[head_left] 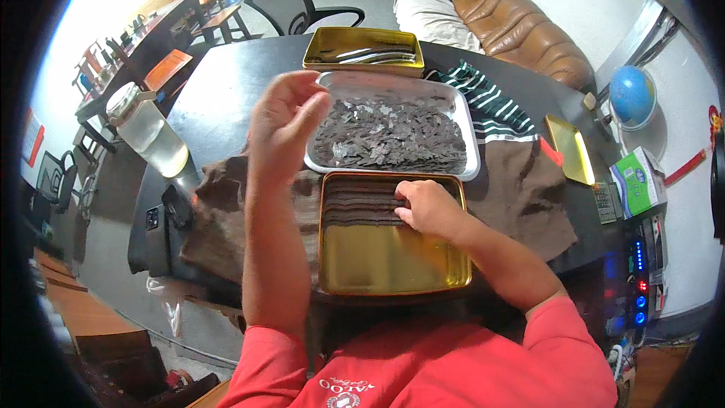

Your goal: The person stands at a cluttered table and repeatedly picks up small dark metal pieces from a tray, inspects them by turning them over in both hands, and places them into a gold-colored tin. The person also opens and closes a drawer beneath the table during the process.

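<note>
My left hand (pixel 285 125) is raised over the left edge of a white tray (pixel 472 153), fingers curved and thumb apart from them; nothing shows between them. Thin dark brown-grey flakes (pixel 389 132) lie heaped in that tray. Nearer to me stands a shallow gold tin (pixel 389 261), its far half lined with rows of dark, thin strips (pixel 359 200). Over these rows, my right hand (pixel 429 208) has its fingers bent and pressed together at the right end of a dark strip. Its fingertips partly hide what they grip.
Behind the tray is another gold tin (pixel 364 36) with long strips inside. A brown cloth (pixel 521 200) and a striped cloth (pixel 491 102) lie around the tray. At left stands a water jar (pixel 151 132); at right are a gold lid (pixel 568 149) and a green-white box (pixel 638 181).
</note>
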{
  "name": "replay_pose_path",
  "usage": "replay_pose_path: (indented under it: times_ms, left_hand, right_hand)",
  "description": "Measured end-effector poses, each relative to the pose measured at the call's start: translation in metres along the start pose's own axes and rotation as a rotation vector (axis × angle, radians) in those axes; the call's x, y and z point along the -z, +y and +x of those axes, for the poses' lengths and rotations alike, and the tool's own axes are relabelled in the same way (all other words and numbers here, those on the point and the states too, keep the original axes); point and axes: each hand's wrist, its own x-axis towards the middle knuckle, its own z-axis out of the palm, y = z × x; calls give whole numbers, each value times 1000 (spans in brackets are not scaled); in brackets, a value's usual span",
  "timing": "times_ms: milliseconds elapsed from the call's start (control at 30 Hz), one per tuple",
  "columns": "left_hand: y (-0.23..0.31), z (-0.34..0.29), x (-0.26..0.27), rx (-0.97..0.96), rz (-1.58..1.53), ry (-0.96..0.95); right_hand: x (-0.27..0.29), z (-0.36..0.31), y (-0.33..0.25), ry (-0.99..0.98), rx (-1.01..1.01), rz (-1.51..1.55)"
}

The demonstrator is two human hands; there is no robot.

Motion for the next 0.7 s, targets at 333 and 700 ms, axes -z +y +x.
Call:
replay_pose_path:
  times_ms: [333, 700]
  left_hand:
    - [-45, -13, -11, 152, 112, -36]
    - [-37, -23, -29, 241, 200, -235]
  right_hand:
    - [-7, -4, -1, 117, -11, 67]
    - [-5, -6, -7, 170, -28, 68]
